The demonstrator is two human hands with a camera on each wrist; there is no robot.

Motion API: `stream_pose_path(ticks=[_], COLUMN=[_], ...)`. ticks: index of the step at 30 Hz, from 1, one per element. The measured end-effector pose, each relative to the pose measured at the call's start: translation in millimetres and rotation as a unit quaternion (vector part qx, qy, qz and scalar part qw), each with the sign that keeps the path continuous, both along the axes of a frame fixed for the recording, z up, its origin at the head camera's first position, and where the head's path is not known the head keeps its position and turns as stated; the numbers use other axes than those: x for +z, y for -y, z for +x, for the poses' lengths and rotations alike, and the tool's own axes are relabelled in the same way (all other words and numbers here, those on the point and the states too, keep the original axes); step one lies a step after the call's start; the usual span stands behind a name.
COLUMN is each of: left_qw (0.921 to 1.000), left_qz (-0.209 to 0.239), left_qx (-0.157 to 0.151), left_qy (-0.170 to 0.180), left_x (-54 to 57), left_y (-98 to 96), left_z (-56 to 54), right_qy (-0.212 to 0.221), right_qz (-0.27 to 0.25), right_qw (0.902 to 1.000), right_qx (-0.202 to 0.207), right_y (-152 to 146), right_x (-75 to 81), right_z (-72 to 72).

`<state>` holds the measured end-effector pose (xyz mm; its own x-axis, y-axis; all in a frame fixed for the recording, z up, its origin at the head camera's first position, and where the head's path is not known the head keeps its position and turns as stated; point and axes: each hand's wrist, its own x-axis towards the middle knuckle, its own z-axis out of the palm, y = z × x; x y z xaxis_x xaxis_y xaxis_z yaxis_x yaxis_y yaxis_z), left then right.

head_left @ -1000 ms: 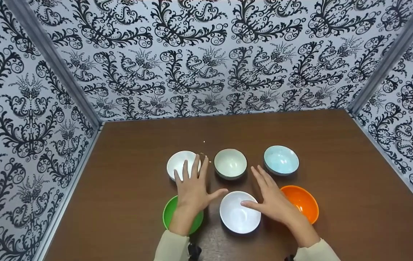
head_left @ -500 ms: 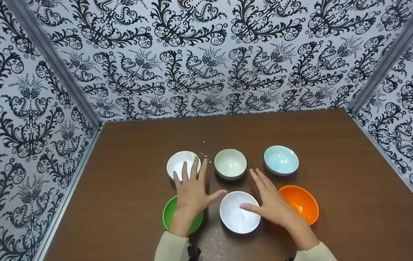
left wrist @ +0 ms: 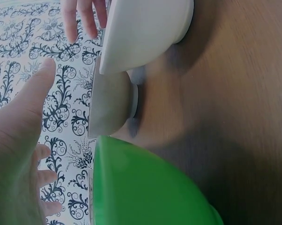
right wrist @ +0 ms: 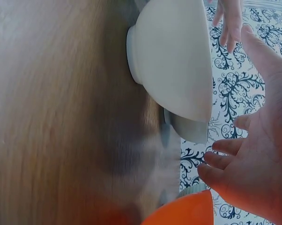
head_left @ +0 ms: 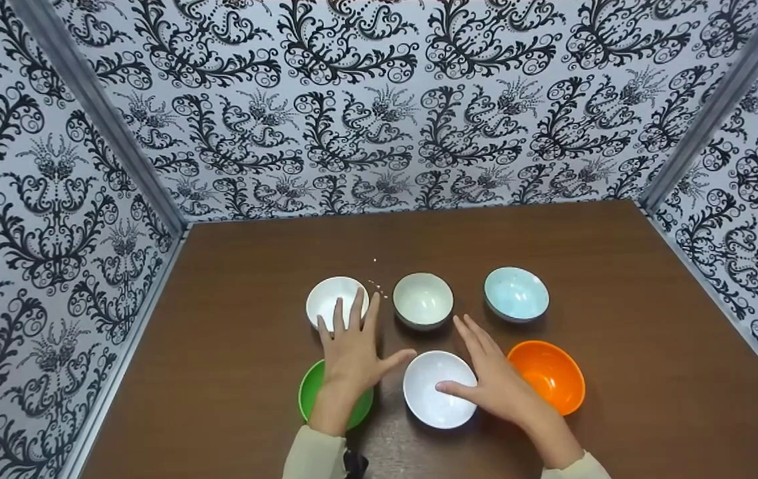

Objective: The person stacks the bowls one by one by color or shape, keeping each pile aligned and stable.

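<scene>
White bowl (head_left: 427, 399) in the near row stands upright between the two hands, below the level of both. It lies to the left of the right hand (head_left: 500, 382), whose thumb crosses over it in the head view, and to the right of the left hand (head_left: 352, 359), whose thumb points towards its rim but ends outside it. The right hand is the nearer. Being round, the bowl has no long axis to favour either side.

Both hands hold nothing. The left is wide, fingers spread; the right has its thumb well out from fairly straight fingers. In the wrist views, gaps show between the hands and the rims.

Beneath the left wrist sits a green bowl (head_left: 312, 391); an orange bowl (head_left: 555, 374) sits on the outer side of the right hand, partly covered by it. Farther off, a smaller white bowl (head_left: 326, 299) is partly hidden by the left fingertips, a grey-green bowl (head_left: 423, 299) lies beyond and between the hands, and a pale blue bowl (head_left: 516, 293) lies ahead of the right fingertips. Past them rises a patterned wall (head_left: 379, 146).
</scene>
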<state>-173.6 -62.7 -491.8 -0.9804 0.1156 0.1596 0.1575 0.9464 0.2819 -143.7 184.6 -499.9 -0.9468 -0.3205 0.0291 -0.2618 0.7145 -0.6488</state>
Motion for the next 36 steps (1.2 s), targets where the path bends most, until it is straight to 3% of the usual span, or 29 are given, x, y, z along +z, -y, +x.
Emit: stream_pose_path(ticks=[15,30,36], left_qw=[1.0,1.0,1.0], left_qz=[-0.005,-0.001,0.001], left_qx=[0.006,0.008,0.007], left_qy=[0.003,0.002,0.003], left_x=[0.0,-2.4,-3.1], left_y=[1.0,1.5,2.4], left_z=[0.9,2.6,2.5], right_qy=[-0.01,0.022,0.011], right_qz=[-0.01,-0.009,-0.024], right_qw=[0.9999,0.9997,0.9996], right_qx=[0.002,-0.005,-0.009], right_y=[3,4,4], right_x=[-6.9,-12.7,-16.5], right_z=[8.4,17.2,20.6])
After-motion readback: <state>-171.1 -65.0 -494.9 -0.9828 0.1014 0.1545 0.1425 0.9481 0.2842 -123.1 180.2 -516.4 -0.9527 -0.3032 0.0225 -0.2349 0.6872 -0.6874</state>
